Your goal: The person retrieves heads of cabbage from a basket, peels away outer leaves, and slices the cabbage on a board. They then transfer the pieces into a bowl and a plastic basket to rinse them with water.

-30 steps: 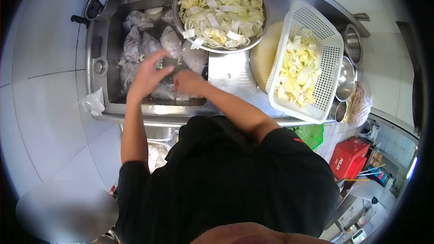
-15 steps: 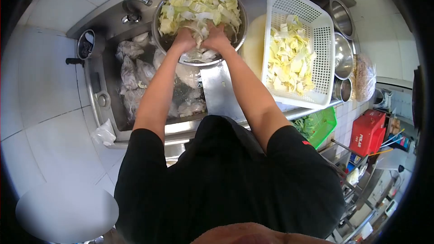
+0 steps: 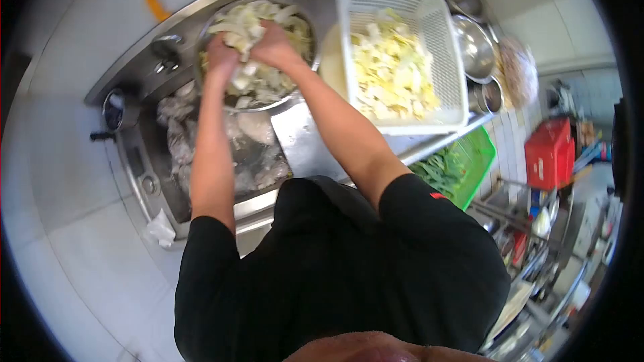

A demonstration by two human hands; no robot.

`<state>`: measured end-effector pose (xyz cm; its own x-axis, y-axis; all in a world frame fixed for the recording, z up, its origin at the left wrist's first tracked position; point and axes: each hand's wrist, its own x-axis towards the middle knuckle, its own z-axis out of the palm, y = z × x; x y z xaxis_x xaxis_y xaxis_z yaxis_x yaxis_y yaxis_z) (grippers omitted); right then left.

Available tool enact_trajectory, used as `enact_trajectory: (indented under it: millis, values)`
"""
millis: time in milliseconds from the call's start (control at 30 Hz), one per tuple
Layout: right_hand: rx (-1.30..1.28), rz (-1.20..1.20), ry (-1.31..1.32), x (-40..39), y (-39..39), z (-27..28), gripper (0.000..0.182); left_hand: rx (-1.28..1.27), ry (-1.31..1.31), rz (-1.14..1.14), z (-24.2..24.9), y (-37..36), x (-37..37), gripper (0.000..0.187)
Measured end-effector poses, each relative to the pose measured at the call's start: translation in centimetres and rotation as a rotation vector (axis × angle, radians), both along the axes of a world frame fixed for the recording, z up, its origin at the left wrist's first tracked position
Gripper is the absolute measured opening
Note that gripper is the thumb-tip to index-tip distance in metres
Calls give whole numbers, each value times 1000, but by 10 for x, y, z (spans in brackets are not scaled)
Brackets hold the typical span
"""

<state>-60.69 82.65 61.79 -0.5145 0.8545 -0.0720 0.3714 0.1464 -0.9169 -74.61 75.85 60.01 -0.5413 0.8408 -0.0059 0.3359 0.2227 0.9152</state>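
Chopped pale green and white cabbage (image 3: 258,77), heaped in a round stainless-steel bowl (image 3: 295,97) that sits on the steel counter at the far edge of the sink. Left hand (image 3: 223,53): sunk into the left side of the heap, fingers curled round a clump of cabbage pieces, some showing just below the palm. Right hand (image 3: 274,45): laid on the heap just beside the left, fingers bent down into the leaves; whether it has closed on any cannot be told from the blur. Both forearms reach forward over the sink, sleeves of a black shirt (image 3: 335,275) ending above the elbows.

Rectangular steel sink basin (image 3: 144,181), left of and below the bowl: holds several pale grey, wet lumps of raw meat (image 3: 251,127), lying close together. Steel tap (image 3: 164,50) at the far rim of the sink, just left of the bowl. Small crumpled white bag (image 3: 161,228) on the near rim of the sink.

White perforated plastic basket (image 3: 443,33), right of the bowl and tilted: holds yellowish cut cabbage (image 3: 392,74). Round pale cutting board (image 3: 330,60), partly hidden between bowl and basket. Stacked empty steel bowls (image 3: 473,43) to the right of the basket. Green plastic crate (image 3: 476,161) with leafy greens, below the counter edge. Red box (image 3: 550,154) further right
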Motion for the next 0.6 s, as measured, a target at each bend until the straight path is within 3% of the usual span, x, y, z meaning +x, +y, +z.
enact_trajectory:
  millis: [33, 67, 100, 167, 233, 267, 300, 367, 400, 433, 467, 500, 567, 600]
  values:
    - [-1, -55, 44, 7, 0, 19, 81, 5, -16, 37, 26, 1, 9, 40]
    - [0, -102, 90, 12, 0, 35, 79, 91, 68, -13, 11, 14, -8, 39]
    - [125, -108, 130, 10, 12, 25, 78, 27, 54, 7, 40, 17, 7, 39]
    - [108, -200, 246, 39, 8, 70, 76, 82, 172, -69, 85, 25, 32, 41]
    - [121, -140, 308, 77, 16, 108, 65, 152, 164, -113, 104, 45, 61, 44]
    - [231, -234, 292, 92, 27, 103, 57, 184, 159, -129, 116, 51, 82, 46]
    - [194, -73, 167, 119, 37, 117, 79, 47, 232, -191, 156, 41, 118, 56]
    - [275, -136, 147, 172, 55, 101, 63, -26, 235, -290, 128, 84, 150, 42]
    - [286, -169, 129, 197, 64, 91, 55, 160, 136, -344, 130, 85, 177, 35]
    - [221, -230, 129, 221, 70, 82, 48, 119, 109, -396, 129, 91, 196, 36]
    - [24, -354, 136, 242, 79, 69, 54, 61, -2, -494, 116, 100, 212, 38]
    - [-13, -413, 172, 252, 73, 69, 57, -5, -45, -636, 69, 132, 227, 45]
    - [141, -308, -452, 291, 82, 44, 60, -208, 342, -658, 69, 122, 249, 49]
    - [249, -282, -640, 309, 82, 31, 61, -159, 313, -651, 64, 113, 244, 49]
